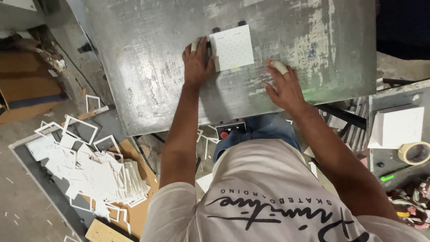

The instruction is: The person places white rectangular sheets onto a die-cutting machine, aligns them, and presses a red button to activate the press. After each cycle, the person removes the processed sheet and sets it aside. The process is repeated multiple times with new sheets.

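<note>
Left hand [197, 62] flat on the metal surface [148, 80], fingers touching the white dotted card [232, 47] just to its right, top-center of frame; right hand [284, 87] further off, open, holding nothing

Scuffed metal table [148, 67], littered concrete floor [22, 206]

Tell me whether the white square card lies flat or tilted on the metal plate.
Flat: white card lies flush on the metal plate.
</note>
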